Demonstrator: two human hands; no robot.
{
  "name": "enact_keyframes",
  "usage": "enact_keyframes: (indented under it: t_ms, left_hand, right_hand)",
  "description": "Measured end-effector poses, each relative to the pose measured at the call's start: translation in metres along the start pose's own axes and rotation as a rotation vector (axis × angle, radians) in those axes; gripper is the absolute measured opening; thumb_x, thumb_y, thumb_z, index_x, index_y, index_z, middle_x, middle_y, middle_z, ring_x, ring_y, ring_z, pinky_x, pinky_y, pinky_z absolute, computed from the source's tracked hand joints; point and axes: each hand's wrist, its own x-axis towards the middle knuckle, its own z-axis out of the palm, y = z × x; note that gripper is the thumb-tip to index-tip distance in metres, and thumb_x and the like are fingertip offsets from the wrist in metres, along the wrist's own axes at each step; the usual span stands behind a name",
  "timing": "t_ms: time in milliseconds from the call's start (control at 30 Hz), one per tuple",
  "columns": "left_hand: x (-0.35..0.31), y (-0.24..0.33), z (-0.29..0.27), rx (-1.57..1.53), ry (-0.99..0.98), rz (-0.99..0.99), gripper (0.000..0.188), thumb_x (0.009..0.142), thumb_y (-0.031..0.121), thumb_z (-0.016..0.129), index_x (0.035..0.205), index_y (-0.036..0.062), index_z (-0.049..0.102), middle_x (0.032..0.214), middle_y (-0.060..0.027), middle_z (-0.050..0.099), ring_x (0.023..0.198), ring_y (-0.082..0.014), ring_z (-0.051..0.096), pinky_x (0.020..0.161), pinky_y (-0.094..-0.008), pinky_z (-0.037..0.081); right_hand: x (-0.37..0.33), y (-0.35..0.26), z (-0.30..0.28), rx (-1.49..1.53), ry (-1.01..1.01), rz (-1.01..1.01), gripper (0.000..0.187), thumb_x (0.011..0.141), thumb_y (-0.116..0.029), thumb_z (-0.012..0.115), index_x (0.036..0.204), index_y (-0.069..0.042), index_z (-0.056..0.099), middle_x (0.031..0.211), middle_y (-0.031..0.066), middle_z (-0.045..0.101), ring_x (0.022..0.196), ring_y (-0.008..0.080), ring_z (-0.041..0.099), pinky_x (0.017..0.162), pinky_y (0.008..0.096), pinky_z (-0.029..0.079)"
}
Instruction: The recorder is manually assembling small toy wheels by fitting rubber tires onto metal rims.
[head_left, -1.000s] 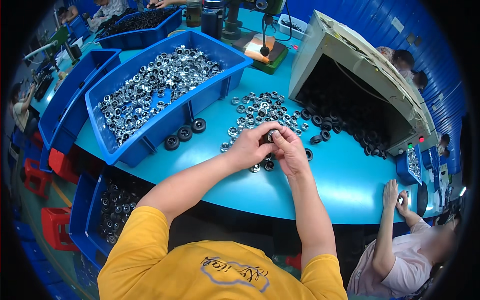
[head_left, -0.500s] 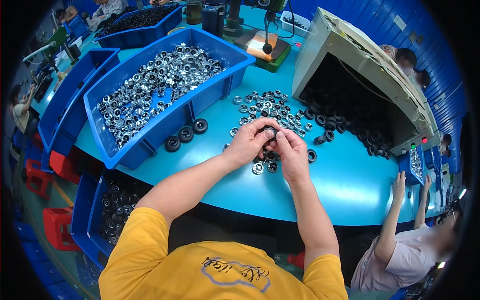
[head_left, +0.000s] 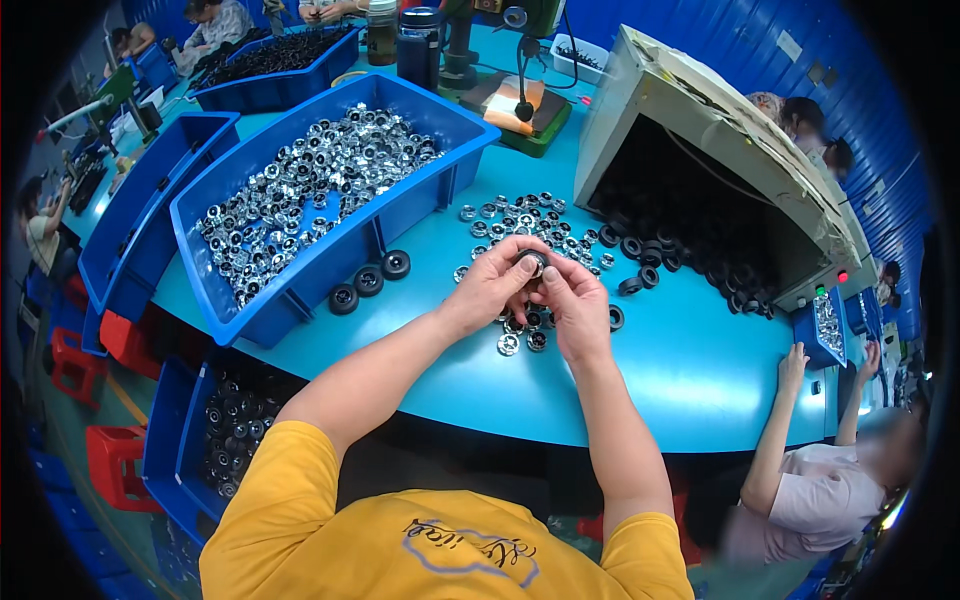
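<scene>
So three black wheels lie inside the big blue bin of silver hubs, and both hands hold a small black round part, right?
No: in the head view, the three black wheels lie on the turquoise table beside the big blue bin, not inside it. The left hand and right hand do hold a small black round part.

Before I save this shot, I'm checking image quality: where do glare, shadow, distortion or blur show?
Head view: pale glare on the table, below and right of the right hand; head view: deep shadow inside the open box; head view: the box's top edge bows, and black rims the picture; head view: the neighbour's head at right is blurred.
</scene>
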Motion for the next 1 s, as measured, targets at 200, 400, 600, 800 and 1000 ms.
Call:
enact_keyframes:
  t_ms: [200,400,600,800,1000]
  left_hand:
    - [0.0,0.004,-0.008,0.149,-0.045,-0.031,0.033,0.105,0.017,0.056,0.136,0.0091,0.049,0.104,-0.0065,0.065,0.082,-0.0126,0.067,0.067,-0.0278,0.059]
    - [-0.004,0.006,-0.001,0.307,0.029,-0.059,0.024,0.102,0.011,0.059,0.125,0.0031,0.06,0.105,-0.0074,0.069,0.085,-0.0128,0.068,0.072,-0.0272,0.059]
    - [-0.002,-0.002,0.013,0.206,0.148,-0.044,0.022,0.101,0.008,0.059,0.121,0.0024,0.062,0.105,-0.0072,0.069,0.085,-0.0124,0.069,0.07,-0.0274,0.061]
    - [0.002,0.001,0.013,0.165,0.145,0.028,0.024,0.103,0.01,0.056,0.126,0.0028,0.056,0.106,-0.0076,0.068,0.083,-0.0135,0.069,0.064,-0.0268,0.06]
    - [-0.006,0.009,0.006,0.345,0.014,-0.001,0.038,0.098,0.009,0.063,0.133,0.0038,0.049,0.114,-0.0097,0.064,0.089,-0.0145,0.066,0.065,-0.0272,0.059]
  right_hand:
    - [-0.002,0.003,-0.003,-0.073,0.031,-0.038,0.021,0.095,-0.012,0.071,0.113,-0.001,0.071,0.1,0.0047,0.071,0.08,0.0088,0.064,0.067,0.0231,0.056]
    - [-0.009,0.002,0.0,-0.266,0.105,-0.165,0.016,0.093,-0.009,0.073,0.107,-0.001,0.074,0.096,0.0025,0.066,0.079,0.0077,0.063,0.065,0.0213,0.054]
    - [-0.015,0.007,0.009,-0.407,0.171,-0.363,0.018,0.093,-0.007,0.073,0.109,0.001,0.072,0.092,0.0011,0.059,0.081,0.0079,0.063,0.064,0.0204,0.054]
    - [-0.003,-0.002,0.008,-0.191,0.029,-0.233,0.026,0.096,-0.009,0.071,0.118,0.002,0.066,0.102,0.0045,0.067,0.09,0.0107,0.065,0.077,0.0249,0.056]
    - [0.003,0.001,-0.002,-0.114,0.017,-0.115,0.029,0.098,-0.011,0.069,0.122,0.002,0.063,0.11,0.0072,0.069,0.096,0.013,0.066,0.082,0.0269,0.056]
